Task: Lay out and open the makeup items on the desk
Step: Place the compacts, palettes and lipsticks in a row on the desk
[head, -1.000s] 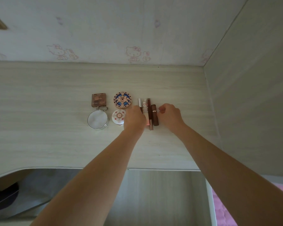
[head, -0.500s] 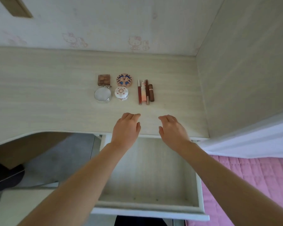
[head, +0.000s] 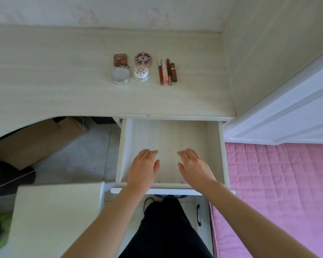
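Pale wood lines the pulled-out drawer (head: 215, 149), above which the left hand (head: 143, 169) and right hand (head: 193, 167) are held flat, each grip loose with fingers extended and nothing held. Farther off, on the surface (head: 54, 81), a brown palette (head: 120, 59), three round compacts (head: 141, 72) and a row of lip tubes (head: 167, 71) are laid out, all closed.

bare forearms, no sleeves; left hand (head: 144, 168), right hand (head: 195, 167) ungloved; black trousers (head: 164, 229)
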### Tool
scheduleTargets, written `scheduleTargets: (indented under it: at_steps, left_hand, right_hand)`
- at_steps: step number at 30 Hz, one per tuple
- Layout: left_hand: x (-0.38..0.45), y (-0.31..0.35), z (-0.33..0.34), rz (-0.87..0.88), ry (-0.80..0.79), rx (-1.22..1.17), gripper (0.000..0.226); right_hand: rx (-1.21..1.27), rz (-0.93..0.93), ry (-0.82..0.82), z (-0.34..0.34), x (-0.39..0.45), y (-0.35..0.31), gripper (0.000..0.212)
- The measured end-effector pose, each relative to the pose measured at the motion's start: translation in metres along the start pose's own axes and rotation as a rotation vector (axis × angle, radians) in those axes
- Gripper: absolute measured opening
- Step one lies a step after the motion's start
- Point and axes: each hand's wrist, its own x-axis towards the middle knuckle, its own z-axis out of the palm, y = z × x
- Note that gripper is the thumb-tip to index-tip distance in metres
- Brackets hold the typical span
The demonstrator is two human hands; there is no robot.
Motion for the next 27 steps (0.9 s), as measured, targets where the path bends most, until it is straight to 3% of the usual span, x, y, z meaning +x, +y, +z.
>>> scheduleTargets:
  at_steps: [11, 20, 27]
  left_hand:
    - [-0.078, -0.040, 0.056, 0.190, -0.275, 0.234, 0.059]
    - [-0.073, -0.046, 0.074, 0.241, -0.242, 0.293, 0.074]
    - [-0.072, -0.049, 0.076, 0.336, -0.163, 0.264, 0.082]
  right_hand:
    - [-0.079, 0.115, -0.180, 0.058, -0.066, -0.009, 0.059]
    - [-0.178, 0.098, -0.174, 0.076, -0.082, 0.006, 0.082]
    - [-0.209, 0.073, -0.088, 0.075, -0.083, 0.010, 0.084]
